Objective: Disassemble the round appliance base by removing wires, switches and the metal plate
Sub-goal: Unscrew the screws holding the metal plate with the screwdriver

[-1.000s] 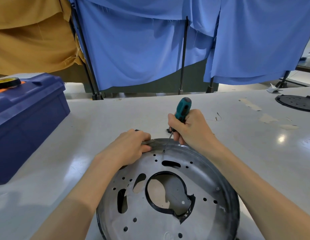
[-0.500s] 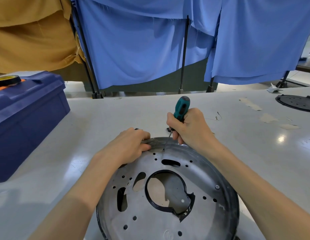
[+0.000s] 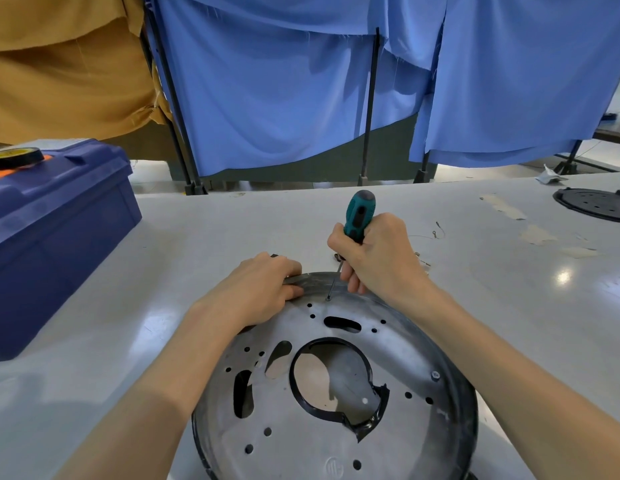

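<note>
The round appliance base (image 3: 454, 393) lies on the white table in front of me, a black rim around a grey metal plate (image 3: 301, 427) with many holes and a large central opening. My left hand (image 3: 263, 289) grips the far left rim of the base, fingers curled over its edge. My right hand (image 3: 377, 258) holds a teal-handled screwdriver (image 3: 358, 216) nearly upright. Its thin shaft reaches down to a screw (image 3: 328, 298) near the plate's far edge. Another screw (image 3: 435, 374) sits at the plate's right side.
A dark blue toolbox (image 3: 55, 233) with a roll of tape (image 3: 15, 157) on its lid stands at the left. A black round part (image 3: 596, 202) lies at the far right. Small wire bits (image 3: 438, 230) lie beyond my right hand. Blue and tan cloths hang behind the table.
The screwdriver handle has tipped slightly more upright and my right hand has shifted a little with it. My left hand has stayed on the rim.
</note>
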Action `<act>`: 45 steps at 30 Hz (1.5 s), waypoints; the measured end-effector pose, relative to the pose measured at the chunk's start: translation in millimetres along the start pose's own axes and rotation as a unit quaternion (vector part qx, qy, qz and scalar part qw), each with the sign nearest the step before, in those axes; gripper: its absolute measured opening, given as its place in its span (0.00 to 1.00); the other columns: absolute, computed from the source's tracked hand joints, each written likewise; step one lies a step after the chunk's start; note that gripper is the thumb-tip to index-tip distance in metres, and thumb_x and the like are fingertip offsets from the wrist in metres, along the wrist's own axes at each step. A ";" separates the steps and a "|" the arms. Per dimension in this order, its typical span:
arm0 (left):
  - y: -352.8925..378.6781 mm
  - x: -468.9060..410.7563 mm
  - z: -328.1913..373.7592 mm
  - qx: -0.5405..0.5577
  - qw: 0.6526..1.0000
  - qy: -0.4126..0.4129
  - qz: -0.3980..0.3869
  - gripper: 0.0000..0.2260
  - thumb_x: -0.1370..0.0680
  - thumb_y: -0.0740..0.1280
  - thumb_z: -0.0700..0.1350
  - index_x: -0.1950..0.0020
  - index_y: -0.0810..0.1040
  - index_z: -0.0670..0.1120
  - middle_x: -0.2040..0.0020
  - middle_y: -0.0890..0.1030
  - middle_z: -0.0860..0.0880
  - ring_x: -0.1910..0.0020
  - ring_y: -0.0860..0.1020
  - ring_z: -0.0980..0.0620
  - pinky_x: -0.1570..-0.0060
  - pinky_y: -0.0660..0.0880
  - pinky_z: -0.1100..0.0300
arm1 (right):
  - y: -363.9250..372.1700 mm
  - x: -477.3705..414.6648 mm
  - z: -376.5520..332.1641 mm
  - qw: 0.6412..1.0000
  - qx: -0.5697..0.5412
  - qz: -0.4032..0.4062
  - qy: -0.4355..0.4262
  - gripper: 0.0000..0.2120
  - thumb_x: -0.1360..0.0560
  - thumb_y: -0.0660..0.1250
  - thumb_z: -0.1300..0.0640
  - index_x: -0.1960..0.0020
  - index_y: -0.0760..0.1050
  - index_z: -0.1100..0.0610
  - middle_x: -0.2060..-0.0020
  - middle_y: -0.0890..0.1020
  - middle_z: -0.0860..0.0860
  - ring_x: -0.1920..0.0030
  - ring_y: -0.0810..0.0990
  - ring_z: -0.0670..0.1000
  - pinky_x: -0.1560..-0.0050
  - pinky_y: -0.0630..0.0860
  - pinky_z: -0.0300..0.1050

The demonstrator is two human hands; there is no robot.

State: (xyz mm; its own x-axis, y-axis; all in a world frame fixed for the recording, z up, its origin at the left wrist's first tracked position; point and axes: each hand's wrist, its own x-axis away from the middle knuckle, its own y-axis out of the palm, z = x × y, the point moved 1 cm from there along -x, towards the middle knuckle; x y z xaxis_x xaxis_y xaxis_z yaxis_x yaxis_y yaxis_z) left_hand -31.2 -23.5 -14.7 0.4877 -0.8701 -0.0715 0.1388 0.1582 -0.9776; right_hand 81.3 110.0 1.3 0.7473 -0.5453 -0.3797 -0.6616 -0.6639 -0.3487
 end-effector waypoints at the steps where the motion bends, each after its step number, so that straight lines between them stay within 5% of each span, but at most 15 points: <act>1: 0.1 0.0 -0.6 0.000 1.000 0.000 -0.001 0.08 0.20 0.63 0.51 0.59 0.70 0.52 0.64 0.71 0.52 0.58 0.75 0.45 0.61 0.68 0.55 | 0.7 -0.3 -0.7 1.000 0.002 -0.001 0.000 0.19 0.25 0.66 0.56 0.70 0.73 0.66 0.80 0.77 0.57 0.83 0.74 0.52 0.82 0.70 0.38; 6: -3.4 -0.6 -5.2 0.022 0.999 -0.014 -0.030 0.07 0.21 0.63 0.56 0.54 0.75 0.54 0.60 0.77 0.52 0.55 0.77 0.47 0.57 0.71 0.55 | 0.9 -7.2 -5.6 0.999 0.012 -0.047 0.010 0.18 0.24 0.65 0.56 0.68 0.73 0.66 0.78 0.79 0.60 0.82 0.74 0.53 0.82 0.70 0.39; 9: -19.8 0.8 -2.3 0.191 0.980 0.003 0.048 0.20 0.21 0.57 0.59 0.33 0.72 0.54 0.45 0.83 0.50 0.47 0.80 0.52 0.49 0.74 0.63 | -4.0 -15.8 -6.9 0.995 0.012 -0.097 0.017 0.17 0.23 0.64 0.56 0.67 0.73 0.67 0.77 0.79 0.61 0.81 0.74 0.53 0.81 0.71 0.40; 11: -34.9 1.4 9.6 0.317 0.939 0.061 0.116 0.22 0.22 0.55 0.60 0.28 0.65 0.59 0.43 0.81 0.60 0.43 0.78 0.63 0.49 0.71 0.75 | -5.8 -19.7 -6.9 0.993 0.018 -0.120 0.011 0.17 0.23 0.64 0.57 0.68 0.73 0.64 0.79 0.78 0.57 0.82 0.73 0.51 0.80 0.69 0.38; 14: -49.2 -4.4 36.1 0.416 0.889 0.127 0.145 0.17 0.18 0.56 0.52 0.29 0.64 0.62 0.44 0.81 0.64 0.41 0.74 0.71 0.50 0.69 0.80 | -2.0 -21.7 -8.4 0.989 0.036 -0.142 -0.019 0.16 0.23 0.63 0.58 0.69 0.73 0.62 0.81 0.76 0.50 0.82 0.70 0.47 0.78 0.67 0.35; 18: -52.7 -11.9 59.2 0.440 0.865 0.117 0.211 0.13 0.18 0.59 0.43 0.34 0.76 0.48 0.49 0.84 0.54 0.52 0.82 0.44 0.60 0.80 0.54 | 2.3 -22.1 -9.8 0.986 0.027 -0.163 -0.040 0.16 0.23 0.62 0.60 0.70 0.71 0.59 0.82 0.74 0.44 0.81 0.70 0.41 0.76 0.65 0.28; 21: -48.3 -14.2 59.3 0.482 0.839 0.097 0.233 0.08 0.21 0.65 0.42 0.43 0.81 0.44 0.55 0.85 0.47 0.55 0.83 0.46 0.64 0.79 0.42 | 0.5 -20.0 -3.0 0.990 0.004 -0.133 -0.041 0.17 0.24 0.65 0.54 0.67 0.74 0.64 0.80 0.76 0.50 0.79 0.71 0.42 0.74 0.67 0.31; 26: -40.9 -17.9 67.5 0.474 0.817 0.080 0.318 0.04 0.27 0.74 0.43 0.55 0.83 0.44 0.60 0.83 0.48 0.59 0.83 0.50 0.54 0.81 0.57 | -7.1 -18.8 4.3 0.991 -0.081 -0.085 -0.072 0.12 0.37 0.76 0.51 0.64 0.78 0.58 0.74 0.79 0.52 0.73 0.77 0.47 0.71 0.73 0.37; 29: -35.8 -18.5 69.2 0.465 0.807 0.058 0.360 0.07 0.27 0.74 0.44 0.55 0.80 0.42 0.60 0.82 0.46 0.59 0.82 0.49 0.55 0.81 0.51 | -6.7 -19.2 7.6 0.986 -0.113 -0.100 -0.072 0.10 0.35 0.78 0.58 0.65 0.78 0.63 0.74 0.81 0.54 0.72 0.79 0.49 0.69 0.73 0.34; 32: -32.4 -17.7 65.1 0.490 0.811 0.048 0.317 0.06 0.21 0.66 0.48 0.49 0.78 0.46 0.53 0.83 0.44 0.51 0.82 0.47 0.51 0.80 0.47 | -6.3 -18.8 7.8 0.980 -0.126 -0.140 -0.068 0.05 0.28 0.73 0.63 0.61 0.81 0.65 0.72 0.82 0.52 0.71 0.79 0.47 0.68 0.72 0.32; 35: -33.1 -15.2 56.6 0.557 0.791 0.067 0.246 0.12 0.17 0.57 0.45 0.39 0.77 0.51 0.46 0.83 0.50 0.44 0.81 0.55 0.53 0.80 0.59 | -7.3 -17.2 7.1 0.975 -0.139 -0.164 -0.048 0.06 0.24 0.68 0.64 0.54 0.82 0.66 0.67 0.84 0.54 0.68 0.81 0.48 0.66 0.73 0.31; 38: -35.6 -12.1 50.8 0.573 0.767 0.059 0.284 0.10 0.21 0.65 0.38 0.42 0.81 0.47 0.51 0.84 0.48 0.48 0.82 0.54 0.54 0.79 0.64 | -4.6 -15.7 6.2 0.970 -0.169 -0.171 -0.030 0.07 0.25 0.70 0.61 0.51 0.79 0.65 0.62 0.85 0.59 0.64 0.85 0.56 0.61 0.79 0.40; 41: -34.1 -11.4 51.9 0.535 0.775 0.029 0.335 0.14 0.27 0.73 0.42 0.43 0.82 0.54 0.53 0.82 0.46 0.54 0.80 0.57 0.52 0.76 0.69 | -3.9 -16.3 5.5 0.974 -0.169 -0.146 -0.026 0.16 0.34 0.78 0.60 0.53 0.76 0.65 0.63 0.84 0.60 0.64 0.85 0.62 0.59 0.83 0.51; 45: -35.0 -11.2 56.5 0.563 0.776 0.039 0.282 0.10 0.20 0.63 0.47 0.41 0.81 0.51 0.46 0.82 0.48 0.44 0.79 0.57 0.43 0.76 0.61 | -5.3 -17.4 6.9 0.973 -0.181 -0.144 -0.021 0.07 0.31 0.73 0.72 0.58 0.76 0.65 0.65 0.84 0.64 0.68 0.85 0.59 0.68 0.78 0.38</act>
State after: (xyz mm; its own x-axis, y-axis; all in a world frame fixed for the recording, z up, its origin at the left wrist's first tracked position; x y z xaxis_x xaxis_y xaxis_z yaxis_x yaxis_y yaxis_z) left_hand 7.1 7.2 31.4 0.6973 -0.5330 -0.4793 0.6089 0.7932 0.0038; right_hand 71.4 126.5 3.9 0.8899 -0.2942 -0.3486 -0.3551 -0.9265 -0.1246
